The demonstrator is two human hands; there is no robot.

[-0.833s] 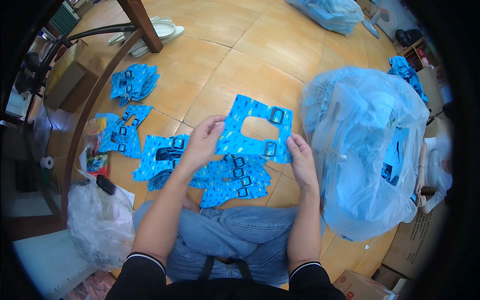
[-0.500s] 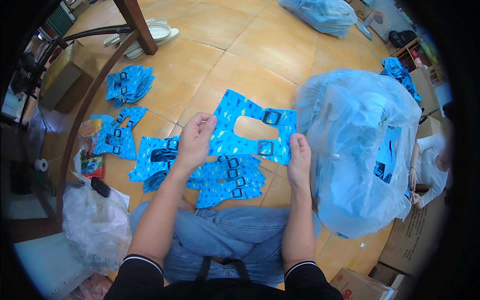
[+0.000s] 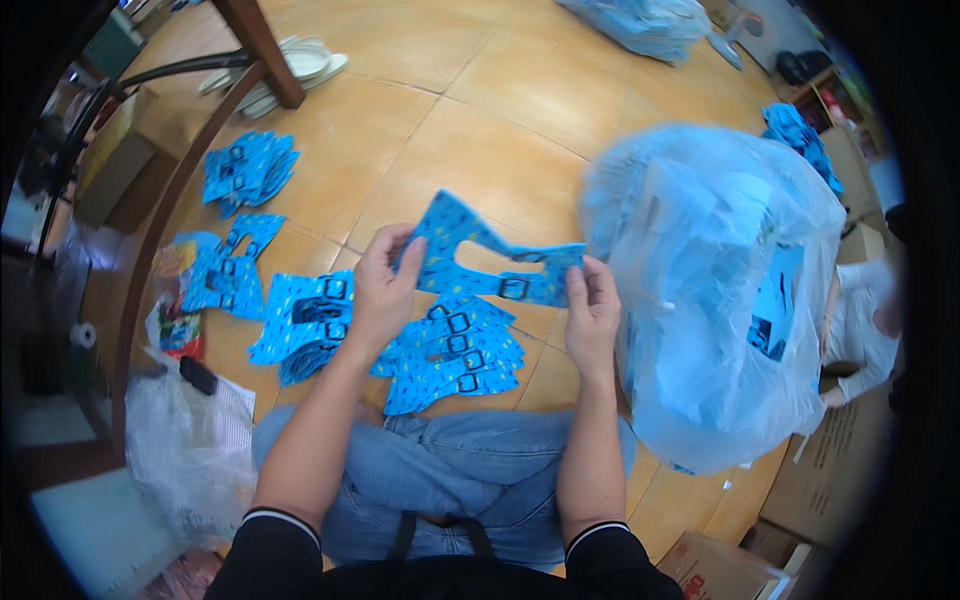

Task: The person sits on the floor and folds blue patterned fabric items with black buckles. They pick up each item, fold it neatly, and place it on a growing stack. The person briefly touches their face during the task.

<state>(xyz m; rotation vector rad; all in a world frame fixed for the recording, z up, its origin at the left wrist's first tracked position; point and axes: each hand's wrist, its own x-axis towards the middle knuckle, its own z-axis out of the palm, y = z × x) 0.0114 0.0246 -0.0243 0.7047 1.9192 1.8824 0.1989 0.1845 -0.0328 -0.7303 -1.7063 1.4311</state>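
Observation:
Between my hands hangs a blue patterned fabric piece (image 3: 441,252) with a cut-out middle and black buckles; its far right part is folded over. My left hand (image 3: 388,282) pinches its left edge. The right end is gripped by my right hand (image 3: 594,308), thumb on top. Beneath it, on the floor before my crossed legs, lies a fanned stack of similar buckled pieces (image 3: 455,362). Another stack (image 3: 300,318) lies just left of that. Two more groups, a middle-left pile (image 3: 222,280) and a farther pile (image 3: 250,168), rest on the tiles.
A large translucent plastic bag (image 3: 700,300) of blue pieces stands at the right, beside cardboard boxes (image 3: 835,470). Another person (image 3: 865,325) sits beyond it. At the left are a wooden post (image 3: 262,50), white slippers (image 3: 300,70) and a crumpled clear bag (image 3: 185,440).
The fabric piece has gone from spread flat to tilted and partly folded at its right side. Both hands still hold it, and the right fingers have shifted slightly.

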